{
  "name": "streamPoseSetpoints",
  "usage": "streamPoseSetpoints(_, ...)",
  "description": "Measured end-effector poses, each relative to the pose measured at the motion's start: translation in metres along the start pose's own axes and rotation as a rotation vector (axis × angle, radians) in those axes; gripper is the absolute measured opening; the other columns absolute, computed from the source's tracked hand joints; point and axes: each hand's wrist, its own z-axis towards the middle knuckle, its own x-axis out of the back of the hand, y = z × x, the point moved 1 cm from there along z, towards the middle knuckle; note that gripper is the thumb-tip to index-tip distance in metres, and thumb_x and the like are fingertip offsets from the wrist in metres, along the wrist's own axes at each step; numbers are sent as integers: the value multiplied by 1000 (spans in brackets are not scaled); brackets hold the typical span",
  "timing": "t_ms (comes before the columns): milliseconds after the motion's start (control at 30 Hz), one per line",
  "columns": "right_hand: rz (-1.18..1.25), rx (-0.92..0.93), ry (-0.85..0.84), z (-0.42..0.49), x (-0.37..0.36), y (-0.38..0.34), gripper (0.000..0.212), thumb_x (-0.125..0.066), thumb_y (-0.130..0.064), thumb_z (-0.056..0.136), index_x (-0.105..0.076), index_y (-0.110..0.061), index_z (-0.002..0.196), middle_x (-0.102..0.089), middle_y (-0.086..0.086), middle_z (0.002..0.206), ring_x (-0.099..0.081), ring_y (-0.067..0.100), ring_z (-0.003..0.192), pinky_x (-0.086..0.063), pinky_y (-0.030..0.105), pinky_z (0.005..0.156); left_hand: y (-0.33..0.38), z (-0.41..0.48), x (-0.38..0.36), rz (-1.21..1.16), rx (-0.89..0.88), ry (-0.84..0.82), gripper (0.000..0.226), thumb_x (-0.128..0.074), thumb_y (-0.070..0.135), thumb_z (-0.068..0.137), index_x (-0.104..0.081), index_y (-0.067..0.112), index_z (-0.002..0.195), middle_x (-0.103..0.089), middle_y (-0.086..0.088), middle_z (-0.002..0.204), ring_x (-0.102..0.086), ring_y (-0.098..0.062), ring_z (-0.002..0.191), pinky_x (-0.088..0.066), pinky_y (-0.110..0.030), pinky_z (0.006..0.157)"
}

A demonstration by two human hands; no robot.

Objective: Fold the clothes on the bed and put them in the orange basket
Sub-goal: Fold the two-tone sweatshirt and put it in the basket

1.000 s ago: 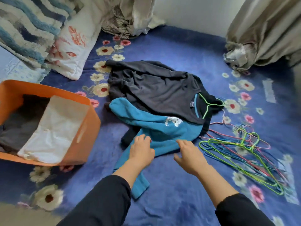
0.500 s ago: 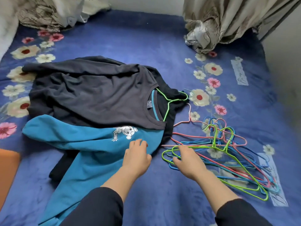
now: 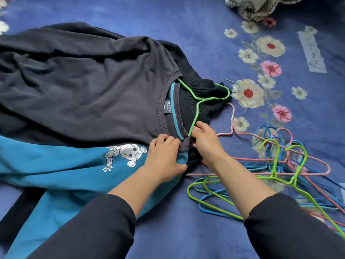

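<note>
A dark grey T-shirt lies spread on the bed, still on a green hanger whose hook sticks out of the collar. Under it lie a black ribbed garment and a teal sweatshirt with a silver robot print. My left hand pinches the shirt's fabric at the near end of the collar. My right hand is right beside it, its fingers curled at the hanger's lower arm where it enters the shirt. The orange basket is out of view.
A tangle of loose wire hangers in green, blue and pink lies just right of my right arm. The blue floral bedspread covers the bed. Bunched curtain fabric hangs at the top right.
The view has swung right and closer, so the basket left the frame. Both hands moved forward from the teal sweatshirt and the hanger pile to the dark shirt's collar and took hold there.
</note>
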Motion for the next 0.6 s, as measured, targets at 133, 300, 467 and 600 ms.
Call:
streamPoseSetpoints(133, 50, -67, 29, -5, -5, -3, 12, -56, -20, 94, -60, -11, 101, -59, 0, 79, -51, 13, 71, -43, 28, 69, 14, -31, -7, -76, -58, 139, 43, -72, 22, 63, -33, 24, 80, -57, -2, 80, -53, -28, 85, -43, -40, 87)
streamPoseSetpoints(300, 56, -75, 38, -34, -20, -17, 20, -48, -12, 97, -55, -12, 79, -62, 3, 61, -53, 16, 53, -43, 26, 53, -2, -94, 7, -187, -84, 285, 26, -63, 33, 75, -41, 20, 70, -49, 2, 66, -47, -23, 69, -31, -29, 64)
streamPoseSetpoints(467, 215, -148, 67, -82, -27, -60, 19, -44, -5, 98, -52, 2, 81, -62, 17, 71, -61, 23, 46, -53, 30, 41, -10, -155, 64, -159, -259, 418, 31, -59, 31, 87, -39, 17, 67, -43, 2, 65, -39, -19, 71, -30, -22, 68)
streamPoseSetpoints(600, 301, -125, 69, -114, -26, -110, 18, -38, 4, 95, -49, 4, 80, -62, 23, 75, -65, 29, 54, -55, 33, 41, -14, -195, 113, -146, -342, 565, 30, -63, 21, 90, -43, 14, 69, -47, -1, 71, -46, -22, 73, -41, -24, 72)
